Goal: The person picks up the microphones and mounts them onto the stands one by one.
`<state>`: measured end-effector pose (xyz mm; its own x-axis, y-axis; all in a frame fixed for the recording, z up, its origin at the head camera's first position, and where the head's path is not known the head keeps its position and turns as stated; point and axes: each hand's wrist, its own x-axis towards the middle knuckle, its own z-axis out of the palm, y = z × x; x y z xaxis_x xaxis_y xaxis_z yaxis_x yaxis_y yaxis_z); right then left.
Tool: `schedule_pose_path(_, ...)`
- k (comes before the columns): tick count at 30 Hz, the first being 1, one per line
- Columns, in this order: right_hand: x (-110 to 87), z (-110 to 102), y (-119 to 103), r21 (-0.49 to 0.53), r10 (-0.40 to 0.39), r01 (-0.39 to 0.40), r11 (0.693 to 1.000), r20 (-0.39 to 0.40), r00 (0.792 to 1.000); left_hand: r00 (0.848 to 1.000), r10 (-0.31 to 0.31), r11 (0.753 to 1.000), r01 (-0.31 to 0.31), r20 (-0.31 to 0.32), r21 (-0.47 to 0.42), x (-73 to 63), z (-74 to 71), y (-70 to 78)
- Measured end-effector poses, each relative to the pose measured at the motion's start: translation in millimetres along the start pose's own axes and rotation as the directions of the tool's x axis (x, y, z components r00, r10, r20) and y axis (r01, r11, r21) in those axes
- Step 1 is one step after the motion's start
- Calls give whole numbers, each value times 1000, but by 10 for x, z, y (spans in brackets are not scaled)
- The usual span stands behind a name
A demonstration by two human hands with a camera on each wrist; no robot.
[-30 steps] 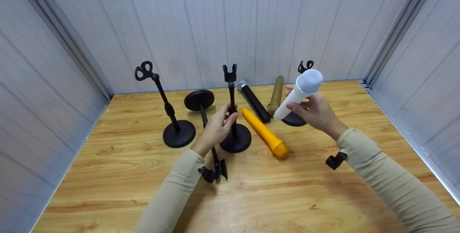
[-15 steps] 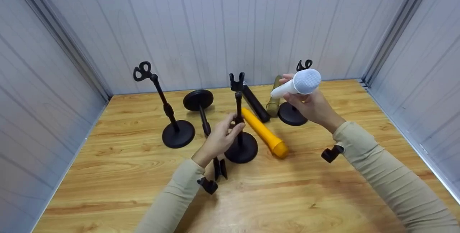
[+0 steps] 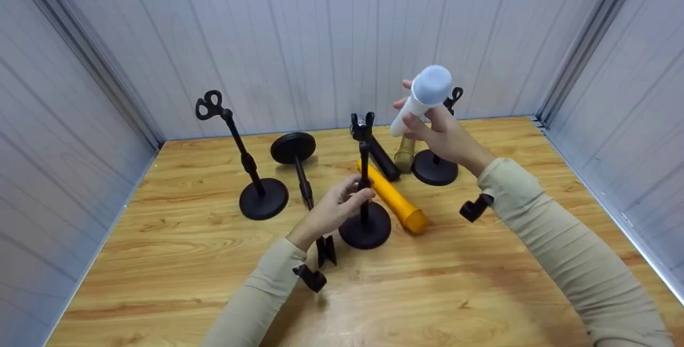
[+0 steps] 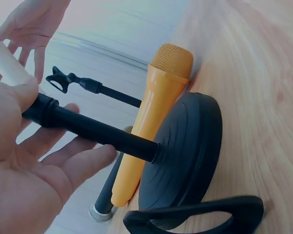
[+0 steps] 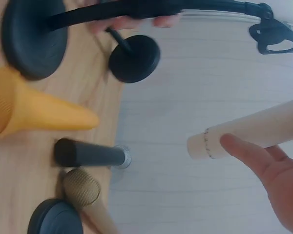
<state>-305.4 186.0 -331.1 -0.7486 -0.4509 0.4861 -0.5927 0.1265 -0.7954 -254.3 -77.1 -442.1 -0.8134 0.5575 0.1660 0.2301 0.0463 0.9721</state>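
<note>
My left hand [image 3: 339, 205] grips the pole of an upright black microphone stand [image 3: 368, 226]; in the left wrist view the thumb and fingers wrap its black pole [image 4: 102, 129]. The stand's forked clip [image 3: 362, 126] is at the top and holds nothing. Up and to the right, my right hand [image 3: 441, 130] holds a white microphone [image 3: 422, 95] by its handle, head upward and tilted. The right wrist view shows the thumb along the white handle [image 5: 263, 126]. A yellow microphone [image 3: 395, 197] lies on the table just right of the gripped stand.
A black microphone [image 3: 383, 157] and a gold one [image 3: 405, 154] lie behind. Two other stands are upright, a left stand [image 3: 263, 197] and a right stand [image 3: 435, 168]. Another stand [image 3: 294, 148] lies on its side, partly under my left forearm. Panel walls enclose the wooden table [image 3: 176, 261].
My left hand has brought the gripped stand toward me and rightward. My right hand has raised the white microphone and shifted it left, tipping its head more upward.
</note>
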Motion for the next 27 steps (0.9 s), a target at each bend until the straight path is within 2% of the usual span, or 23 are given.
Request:
schedule_pose_path(3,117,24,-62,55,22,-23,998,12,1000,998,-53,994,55,33,-91,-1,-7,8)
schedule_pose_path(10,361,106,-232,127,37,-41,991,38,999,997,-57,993,62,50,-105,6,-13,13)
schedule_pose_path(14,450,172,-317,63,30,-34,997,68,997,997,-51,992,56,49,-110,12,-1,-5)
schedule_pose_path(20,537,311,-371,-69,-52,60,996,104,993,998,-50,989,56,43,-139,7,11,-26)
schedule_pose_path(24,559,381,-356,-83,-114,125,989,129,985,998,-48,990,54,52,-132,-3,4,-23)
schedule_pose_path(27,550,419,-343,-65,-129,141,988,163,978,997,-47,992,53,57,-118,-9,0,-26)
